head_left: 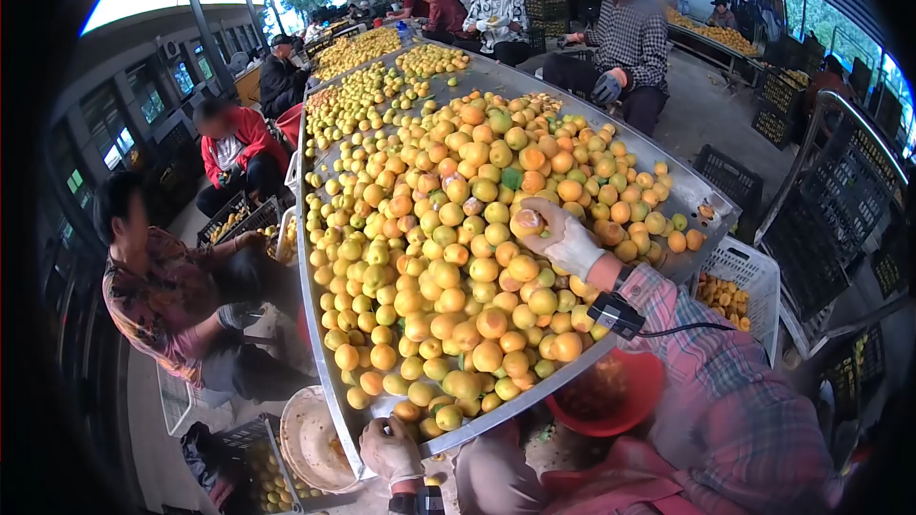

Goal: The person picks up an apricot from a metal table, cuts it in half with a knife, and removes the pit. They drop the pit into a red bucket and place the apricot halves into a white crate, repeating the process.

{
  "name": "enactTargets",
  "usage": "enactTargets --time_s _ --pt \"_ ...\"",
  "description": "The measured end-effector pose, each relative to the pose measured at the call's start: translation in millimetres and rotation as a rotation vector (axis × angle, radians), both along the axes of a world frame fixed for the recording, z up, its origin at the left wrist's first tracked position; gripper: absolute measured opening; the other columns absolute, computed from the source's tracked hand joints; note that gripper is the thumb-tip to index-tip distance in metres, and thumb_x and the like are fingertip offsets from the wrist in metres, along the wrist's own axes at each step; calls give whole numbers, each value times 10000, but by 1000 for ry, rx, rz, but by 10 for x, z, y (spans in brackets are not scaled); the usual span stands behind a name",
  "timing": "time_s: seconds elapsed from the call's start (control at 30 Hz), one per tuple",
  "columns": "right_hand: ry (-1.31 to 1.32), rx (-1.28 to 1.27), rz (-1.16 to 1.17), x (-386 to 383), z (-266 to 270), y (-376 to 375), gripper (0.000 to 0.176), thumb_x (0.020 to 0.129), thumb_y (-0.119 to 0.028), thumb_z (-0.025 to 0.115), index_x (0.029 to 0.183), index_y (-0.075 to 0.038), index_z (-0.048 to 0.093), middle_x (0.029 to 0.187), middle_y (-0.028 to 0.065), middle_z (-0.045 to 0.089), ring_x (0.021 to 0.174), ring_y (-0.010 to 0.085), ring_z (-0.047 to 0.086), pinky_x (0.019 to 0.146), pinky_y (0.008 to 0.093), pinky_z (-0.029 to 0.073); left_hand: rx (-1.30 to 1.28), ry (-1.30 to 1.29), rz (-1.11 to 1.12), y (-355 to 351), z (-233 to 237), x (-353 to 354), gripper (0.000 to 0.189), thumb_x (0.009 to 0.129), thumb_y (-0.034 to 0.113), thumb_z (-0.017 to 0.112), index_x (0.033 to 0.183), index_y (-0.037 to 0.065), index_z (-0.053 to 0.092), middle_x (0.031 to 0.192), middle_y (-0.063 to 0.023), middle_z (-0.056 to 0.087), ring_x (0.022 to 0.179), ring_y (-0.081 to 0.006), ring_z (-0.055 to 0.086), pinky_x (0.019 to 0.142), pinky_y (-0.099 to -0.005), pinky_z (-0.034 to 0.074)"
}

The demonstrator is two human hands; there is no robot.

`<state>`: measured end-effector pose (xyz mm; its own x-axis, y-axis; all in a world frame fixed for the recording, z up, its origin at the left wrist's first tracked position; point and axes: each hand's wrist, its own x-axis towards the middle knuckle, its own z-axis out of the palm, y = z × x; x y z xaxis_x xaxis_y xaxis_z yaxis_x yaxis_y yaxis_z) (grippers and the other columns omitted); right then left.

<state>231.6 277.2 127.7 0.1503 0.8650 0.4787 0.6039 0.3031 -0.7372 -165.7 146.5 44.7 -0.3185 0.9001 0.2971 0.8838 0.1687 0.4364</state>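
A long metal sorting table (668, 176) is heaped with several yellow and orange round fruits (448, 257). My right hand (565, 243), in a white glove with a plaid sleeve behind it, reaches over the pile and grips one orange fruit (527, 221) at its fingertips. My left hand (391, 450), also gloved, sits at the near corner of the table with its fingers curled over the metal rim (329, 391). A small black device (615, 313) with a cable is strapped at my right wrist.
A red bowl (611, 391) lies under my right arm. A white crate of fruit (739, 286) and black crates (730, 176) stand to the right. A round basin (310, 439) and a fruit crate (258, 477) sit below the corner. Seated people (162, 296) line the left side and far end.
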Motion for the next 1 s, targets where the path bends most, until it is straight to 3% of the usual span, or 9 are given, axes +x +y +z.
enactTargets --time_s 0.1,0.2,0.33,0.57,0.67,0.77,0.8,0.83,1.0 --pt "290 -116 252 -156 313 -571 475 775 -93 670 1224 -41 522 1119 86 580 1030 188 569 916 311 462 -2 23 13 -13 2 3 223 833 235 611 758 28 651 763 -145 617 777 -340 578 709 -442 451" --pt "169 -98 260 -275 325 -1010 478 766 -104 682 1217 -68 528 1076 70 581 1016 186 569 917 316 462 -2 38 7 -12 -11 1 225 833 242 609 774 31 657 780 -148 625 791 -338 586 720 -443 453" --pt "438 -215 258 -514 177 -1659 399 770 -115 708 1130 -54 547 952 29 559 859 118 545 802 245 459 24 3 -25 -29 -87 -46 262 834 283 598 842 29 662 876 -168 650 847 -363 602 775 -440 462" --pt "581 -406 112 -747 -453 -2594 436 781 -167 741 1164 -49 568 1026 48 595 975 123 558 890 290 446 261 -594 -312 -232 -28 137 373 951 133 565 1271 -43 490 1184 -159 602 1080 -232 574 956 -330 447" --pt "548 -340 38 -741 -480 -2732 451 774 -194 743 1143 -29 544 954 34 591 861 135 596 805 302 505 74 -868 -640 -688 502 812 439 978 191 541 1342 -31 433 1266 -155 548 1134 -226 541 979 -325 441" --pt "589 -366 59 -782 -336 -2826 482 777 -207 741 1176 -26 540 989 68 615 898 167 611 835 312 502 -301 -1212 -882 -1037 427 1287 599 972 336 549 1414 -18 354 1316 -142 509 1164 -225 531 997 -337 432" --pt "568 -322 71 -814 -353 -2835 487 784 -221 731 1190 -29 542 1045 115 627 958 209 626 859 324 494 -419 -1022 -907 -1155 714 1422 664 954 332 588 1438 -30 312 1296 -100 525 1164 -206 523 987 -309 421" --pt "519 -281 72 -832 -342 -2878 506 769 -223 728 1203 -36 547 1086 159 624 1029 274 619 890 354 483 -430 -1292 -938 -1224 572 1550 653 955 337 585 1434 -24 325 1289 -94 528 1155 -199 527 987 -308 422" --pt "314 -306 -7 -811 -492 -3059 548 723 -156 729 1228 -48 548 1150 163 602 1073 313 598 933 373 469 -691 -1653 -908 -1403 431 1673 518 982 340 524 1373 18 415 1333 -118 508 1238 -219 492 1056 -345 381"
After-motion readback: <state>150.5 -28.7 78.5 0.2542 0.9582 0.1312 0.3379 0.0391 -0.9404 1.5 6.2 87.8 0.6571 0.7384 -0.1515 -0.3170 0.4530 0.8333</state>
